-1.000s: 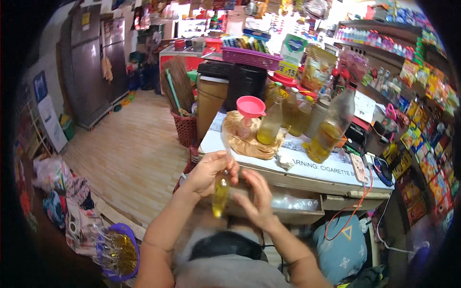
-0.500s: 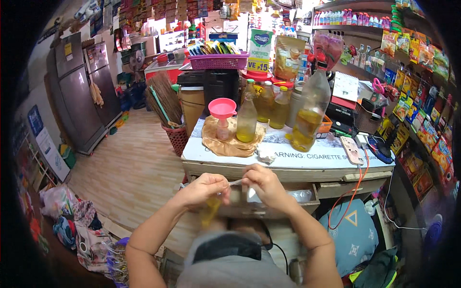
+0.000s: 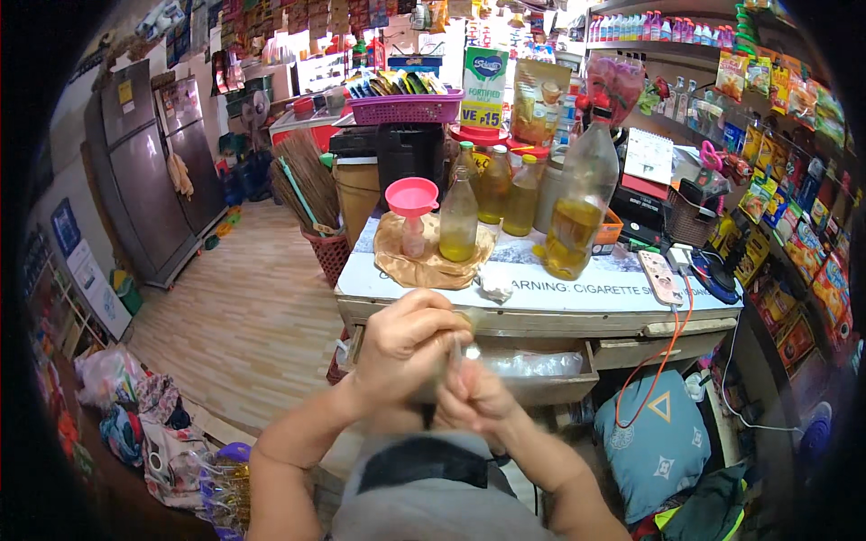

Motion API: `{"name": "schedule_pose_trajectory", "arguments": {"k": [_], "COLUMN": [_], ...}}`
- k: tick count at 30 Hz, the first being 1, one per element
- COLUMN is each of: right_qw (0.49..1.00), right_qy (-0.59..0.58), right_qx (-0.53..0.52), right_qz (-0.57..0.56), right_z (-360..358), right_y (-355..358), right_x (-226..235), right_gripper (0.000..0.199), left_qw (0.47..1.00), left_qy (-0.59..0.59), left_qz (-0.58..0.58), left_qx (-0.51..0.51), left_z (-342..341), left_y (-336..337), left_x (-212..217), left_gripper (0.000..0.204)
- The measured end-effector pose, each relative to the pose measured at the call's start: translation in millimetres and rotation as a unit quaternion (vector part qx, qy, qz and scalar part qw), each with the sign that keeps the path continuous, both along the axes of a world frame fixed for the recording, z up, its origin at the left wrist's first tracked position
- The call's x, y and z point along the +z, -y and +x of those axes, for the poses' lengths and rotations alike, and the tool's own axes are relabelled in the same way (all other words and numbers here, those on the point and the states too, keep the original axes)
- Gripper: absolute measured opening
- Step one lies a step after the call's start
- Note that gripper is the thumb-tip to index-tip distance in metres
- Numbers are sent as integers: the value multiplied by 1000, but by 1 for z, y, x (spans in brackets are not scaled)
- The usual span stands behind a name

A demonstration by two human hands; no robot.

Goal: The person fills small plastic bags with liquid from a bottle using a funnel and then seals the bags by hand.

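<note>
Above the open drawer, both hands are closed on a small clear plastic bag (image 3: 456, 353), its thin twisted end stretched between them. My left hand (image 3: 408, 343) is raised higher, fingers pinched on the plastic. Lower and to the right, my right hand (image 3: 474, 397) grips the same strip, partly smeared by motion. A blurred yellowish patch shows beside the left fingertips; the bag's body is mostly hidden. Beyond the hands, a pink funnel (image 3: 411, 195) sits over a small clear container, beside a glass bottle (image 3: 458, 230) of yellow liquid. Both stand on a brown crumpled sheet (image 3: 424, 269).
A large plastic bottle (image 3: 577, 225) part-filled with yellow liquid stands on the table, with several smaller filled bottles (image 3: 520, 203) behind. Clear plastic lies in the open drawer (image 3: 577, 383). A white crumpled wad (image 3: 495, 284), a phone (image 3: 661, 278) and an orange cable (image 3: 678, 338) are near the front edge.
My left hand has risen and moved right, while my right hand has dropped lower. The yellow-filled bag that hung below my left hand no longer shows there.
</note>
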State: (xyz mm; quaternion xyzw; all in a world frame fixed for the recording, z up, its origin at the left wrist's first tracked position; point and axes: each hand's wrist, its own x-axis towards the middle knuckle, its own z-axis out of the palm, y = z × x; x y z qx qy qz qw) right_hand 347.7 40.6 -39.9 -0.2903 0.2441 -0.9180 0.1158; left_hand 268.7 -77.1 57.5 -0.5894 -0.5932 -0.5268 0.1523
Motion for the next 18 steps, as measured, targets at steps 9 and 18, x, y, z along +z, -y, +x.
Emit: {"name": "schedule_pose_trajectory", "arguments": {"k": [9, 18], "right_qw": [922, 809], "right_qy": [16, 4], "right_qx": [-281, -498], "right_qz": [268, 313], "right_z": [1, -11], "right_y": [-38, -26], "right_x": [37, 18], "right_gripper": [10, 4], "left_qw": [929, 927], "left_qy": [180, 332], "left_qz": [-192, -85], "left_qx": [-259, -152], "left_z": [-34, -50], "left_y": [11, -12], "left_x": [-18, -67], "left_gripper": [10, 8]}}
